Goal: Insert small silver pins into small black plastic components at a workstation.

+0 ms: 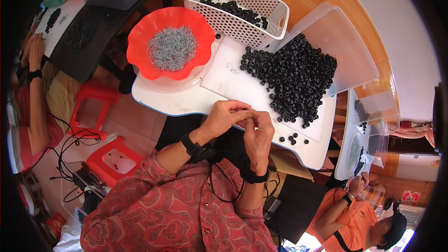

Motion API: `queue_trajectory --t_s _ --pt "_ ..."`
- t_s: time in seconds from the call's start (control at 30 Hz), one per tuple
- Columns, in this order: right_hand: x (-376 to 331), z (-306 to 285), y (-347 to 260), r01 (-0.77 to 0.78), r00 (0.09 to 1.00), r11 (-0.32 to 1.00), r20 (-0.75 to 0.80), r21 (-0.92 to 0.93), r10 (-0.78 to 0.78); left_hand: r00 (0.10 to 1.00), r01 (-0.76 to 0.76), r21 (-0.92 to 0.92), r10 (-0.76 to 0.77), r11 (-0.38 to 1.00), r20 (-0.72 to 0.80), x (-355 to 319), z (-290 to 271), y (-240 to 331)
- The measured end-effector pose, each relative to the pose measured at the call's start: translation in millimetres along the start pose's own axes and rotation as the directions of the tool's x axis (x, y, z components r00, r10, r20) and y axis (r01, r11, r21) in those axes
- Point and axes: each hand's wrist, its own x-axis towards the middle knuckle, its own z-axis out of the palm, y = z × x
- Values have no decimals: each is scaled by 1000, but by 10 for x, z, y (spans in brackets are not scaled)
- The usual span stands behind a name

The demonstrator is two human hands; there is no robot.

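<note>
A red, scalloped plastic bowl (136, 39) is sitting at the left of a white, blue-edged table (163, 105), and a mound of tiny pale-grey pieces (172, 49) is covering its middle – plenty is apparently remaining there. The bare left hand (226, 116), wearing a black wristband, is bending its fingers inward over the near edge. Beyond it, a few stray grey pieces are lying on a flat white board (221, 77), and a white perforated plastic basket (219, 21) is holding a modest layer of black, rounded pieces (233, 11). The bare right hand (259, 133) is bringing its curled fingers against the left one's. Both sets of tips are drawing close together, but I cannot tell how far they are parting or whether they are gripping anything; any piece there is hiding or too small to make out. Farther right, a large heap of black, rounded pieces (298, 77) is spreading over the board, reaching a tilted, clear plastic bin (350, 56), while several loose ones are resting near the table's front corner. The work seems to be well short of its end, though nothing is showing which black pile is finished.

As for looks, the grey pieces are appearing fine and slightly glassy; the black ones are looking smooth and bead-like, many showing a round opening.
</note>
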Motion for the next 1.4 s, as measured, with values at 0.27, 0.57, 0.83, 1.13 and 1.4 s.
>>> queue_trajectory --t_s 0.27,0.57,0.83,1.13,1.4 --pt "-52 83 -37 -349 918 760 36 547 396 999 -14 -84 17 996 29 14 -100 -34" --pt "-78 259 253 -365 889 763 -43 534 456 994 1 -420 46 908 103 33 -262 -96" --pt "-57 302 308 -331 911 801 -52 498 409 994 34 -518 23 855 104 33 -230 41" --pt "-74 346 342 -234 960 946 -103 224 261 992 -81 -301 48 950 -115 665 -15 811" --pt "-83 350 375 -171 973 963 -120 210 199 939 -314 -277 254 908 -233 1438 -12 1470"
